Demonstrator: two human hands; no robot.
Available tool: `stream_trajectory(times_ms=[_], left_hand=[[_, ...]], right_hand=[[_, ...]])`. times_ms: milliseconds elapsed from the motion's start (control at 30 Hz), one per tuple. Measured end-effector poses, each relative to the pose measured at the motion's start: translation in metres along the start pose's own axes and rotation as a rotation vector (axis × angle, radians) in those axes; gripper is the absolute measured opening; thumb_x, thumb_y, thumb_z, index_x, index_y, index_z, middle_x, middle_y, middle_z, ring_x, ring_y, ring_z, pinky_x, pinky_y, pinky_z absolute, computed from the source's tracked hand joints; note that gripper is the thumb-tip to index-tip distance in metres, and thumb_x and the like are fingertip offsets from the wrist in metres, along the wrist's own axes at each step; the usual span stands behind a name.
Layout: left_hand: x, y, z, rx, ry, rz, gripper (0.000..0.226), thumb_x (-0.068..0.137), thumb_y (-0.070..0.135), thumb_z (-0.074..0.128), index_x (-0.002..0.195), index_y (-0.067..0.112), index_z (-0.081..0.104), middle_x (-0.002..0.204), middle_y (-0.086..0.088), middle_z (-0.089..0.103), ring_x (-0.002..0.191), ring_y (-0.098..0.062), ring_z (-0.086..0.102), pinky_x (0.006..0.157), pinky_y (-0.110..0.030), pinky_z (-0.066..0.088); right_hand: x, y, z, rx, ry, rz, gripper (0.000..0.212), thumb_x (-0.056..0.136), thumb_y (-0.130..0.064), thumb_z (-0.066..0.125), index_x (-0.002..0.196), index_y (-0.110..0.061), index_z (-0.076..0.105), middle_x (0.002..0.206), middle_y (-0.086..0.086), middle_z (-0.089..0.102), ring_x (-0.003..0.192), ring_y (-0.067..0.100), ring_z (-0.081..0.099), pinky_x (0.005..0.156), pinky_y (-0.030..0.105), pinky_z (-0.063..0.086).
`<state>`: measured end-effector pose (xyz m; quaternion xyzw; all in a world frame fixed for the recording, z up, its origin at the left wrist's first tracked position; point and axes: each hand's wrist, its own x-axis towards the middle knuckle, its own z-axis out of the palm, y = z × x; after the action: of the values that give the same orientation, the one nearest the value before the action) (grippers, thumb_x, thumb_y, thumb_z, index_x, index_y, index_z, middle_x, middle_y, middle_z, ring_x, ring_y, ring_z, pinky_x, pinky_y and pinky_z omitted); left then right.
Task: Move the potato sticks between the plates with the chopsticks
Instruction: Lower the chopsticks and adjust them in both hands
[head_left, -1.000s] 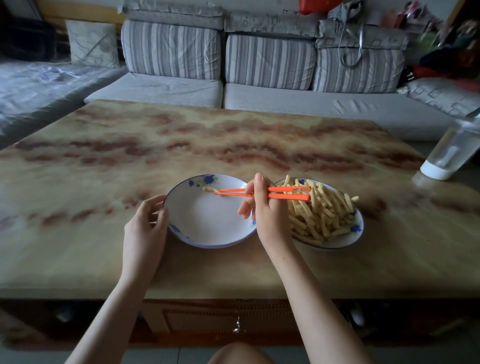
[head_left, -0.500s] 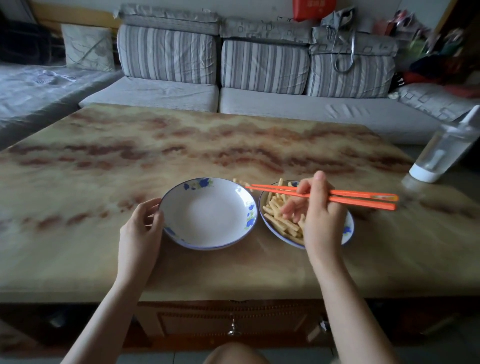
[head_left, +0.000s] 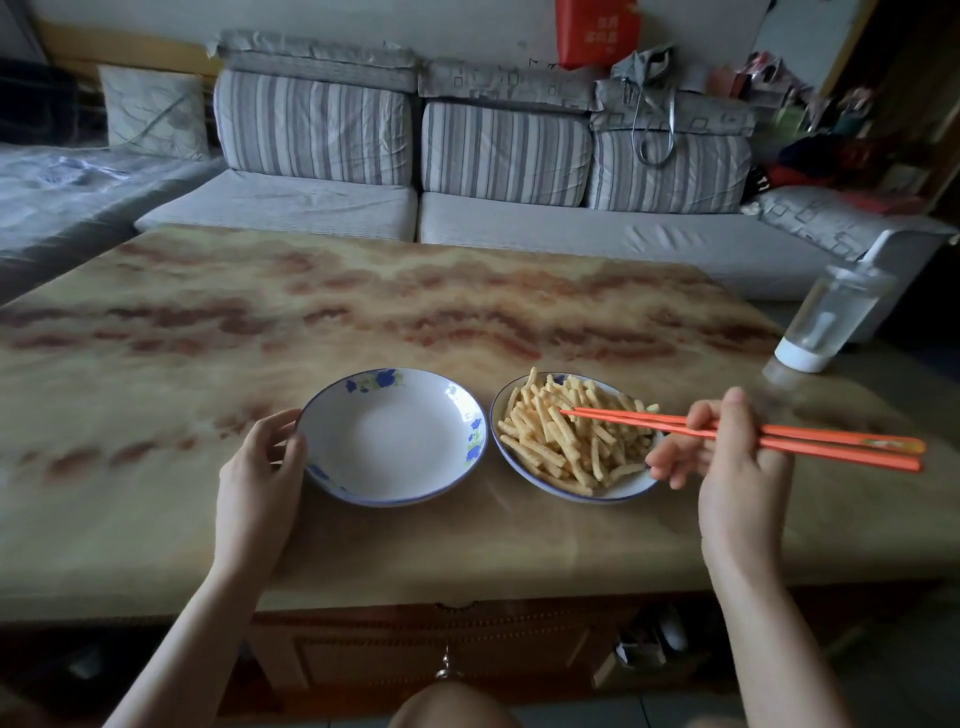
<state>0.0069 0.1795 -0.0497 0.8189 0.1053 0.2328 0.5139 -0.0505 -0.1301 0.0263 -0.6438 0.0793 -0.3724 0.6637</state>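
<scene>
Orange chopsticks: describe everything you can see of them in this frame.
The orange chopsticks are a pair, plastic-looking, with a pattern near the thick ends. The right hand grips them mid-length, nearly level, thick ends pointing right. Their tips converge, almost closed, over the potato sticks on the right plate, pinching nothing visible.
</scene>
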Motion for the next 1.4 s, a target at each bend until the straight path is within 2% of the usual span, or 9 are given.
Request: stream_trajectory(times_ms=[667, 767, 900, 1033, 1100, 1133, 1233, 1300, 1400], left_hand=[[0.000, 0.002, 0.000, 0.007, 0.006, -0.003, 0.029, 0.093, 0.015, 0.052, 0.120, 0.017, 0.062, 0.115, -0.003, 0.066, 0.094, -0.009, 0.054, 0.080, -0.027, 0.038], [0.001, 0.003, -0.001, -0.057, 0.047, -0.022, 0.029, 0.094, 0.018, 0.053, 0.122, 0.016, 0.061, 0.119, -0.001, 0.063, 0.099, -0.009, 0.052, 0.084, -0.025, 0.037], [0.000, 0.001, -0.008, -0.119, 0.150, 0.030, 0.031, 0.094, 0.013, 0.054, 0.124, 0.017, 0.059, 0.125, -0.005, 0.056, 0.112, -0.022, 0.055, 0.093, -0.031, 0.041], [-0.026, 0.052, -0.007, -0.280, 0.206, 0.133, 0.022, 0.095, 0.011, 0.053, 0.114, 0.015, 0.063, 0.114, -0.003, 0.063, 0.098, -0.012, 0.060, 0.084, -0.021, 0.046], [-0.057, 0.094, 0.010, -0.444, 0.024, 0.145, 0.014, 0.093, 0.010, 0.055, 0.102, 0.010, 0.065, 0.096, -0.002, 0.071, 0.084, -0.009, 0.064, 0.075, -0.021, 0.048], [-0.074, 0.115, 0.023, -0.525, -0.147, 0.088, 0.013, 0.090, 0.016, 0.058, 0.097, 0.010, 0.067, 0.089, -0.002, 0.073, 0.080, -0.010, 0.066, 0.071, -0.021, 0.049], [-0.121, 0.158, 0.071, -0.660, -0.720, -0.247, 0.036, 0.075, 0.041, 0.057, 0.096, 0.014, 0.070, 0.092, 0.001, 0.074, 0.089, -0.010, 0.069, 0.080, -0.025, 0.050], [-0.135, 0.170, 0.100, -0.711, -0.887, -0.400, 0.037, 0.078, 0.044, 0.066, 0.101, 0.015, 0.069, 0.100, 0.000, 0.073, 0.097, -0.009, 0.067, 0.087, -0.026, 0.049], [-0.144, 0.181, 0.126, -0.793, -0.959, -0.492, 0.038, 0.088, 0.040, 0.060, 0.113, 0.012, 0.066, 0.106, -0.002, 0.072, 0.102, -0.012, 0.066, 0.095, -0.029, 0.048]], right_hand=[[-0.009, -0.001, -0.016, 0.004, -0.025, -0.031, 0.041, 0.104, -0.023, 0.029, 0.071, -0.007, 0.048, 0.044, 0.011, 0.057, 0.037, 0.020, 0.051, 0.039, 0.022, 0.034], [-0.008, -0.005, -0.016, 0.029, -0.023, -0.010, 0.042, 0.104, -0.023, 0.029, 0.070, -0.006, 0.048, 0.042, 0.007, 0.056, 0.036, 0.019, 0.051, 0.039, 0.020, 0.034], [-0.011, -0.012, -0.019, 0.066, -0.037, 0.005, 0.042, 0.104, -0.022, 0.028, 0.070, -0.006, 0.048, 0.043, 0.010, 0.056, 0.035, 0.020, 0.051, 0.038, 0.020, 0.033], [-0.017, -0.013, -0.029, 0.066, -0.036, 0.000, 0.041, 0.103, -0.020, 0.029, 0.071, -0.002, 0.047, 0.043, 0.013, 0.055, 0.036, 0.022, 0.050, 0.039, 0.021, 0.033], [-0.018, -0.014, -0.034, 0.073, -0.009, -0.002, 0.041, 0.102, -0.022, 0.030, 0.071, -0.003, 0.048, 0.043, 0.012, 0.054, 0.036, 0.023, 0.049, 0.039, 0.022, 0.033], [-0.018, -0.015, -0.035, 0.077, 0.004, 0.000, 0.040, 0.102, -0.024, 0.031, 0.071, -0.004, 0.048, 0.043, 0.012, 0.054, 0.036, 0.023, 0.049, 0.039, 0.022, 0.034], [-0.017, -0.021, -0.039, 0.094, 0.036, 0.002, 0.040, 0.101, -0.026, 0.032, 0.070, -0.006, 0.048, 0.042, 0.013, 0.053, 0.036, 0.023, 0.047, 0.040, 0.021, 0.034], [-0.018, -0.025, -0.043, 0.095, 0.041, -0.004, 0.040, 0.102, -0.024, 0.031, 0.070, -0.006, 0.048, 0.042, 0.011, 0.052, 0.036, 0.023, 0.047, 0.040, 0.020, 0.035], [-0.019, -0.029, -0.051, 0.146, 0.054, 0.001, 0.040, 0.102, -0.022, 0.030, 0.070, -0.004, 0.047, 0.039, 0.007, 0.049, 0.036, 0.021, 0.046, 0.040, 0.019, 0.035]])
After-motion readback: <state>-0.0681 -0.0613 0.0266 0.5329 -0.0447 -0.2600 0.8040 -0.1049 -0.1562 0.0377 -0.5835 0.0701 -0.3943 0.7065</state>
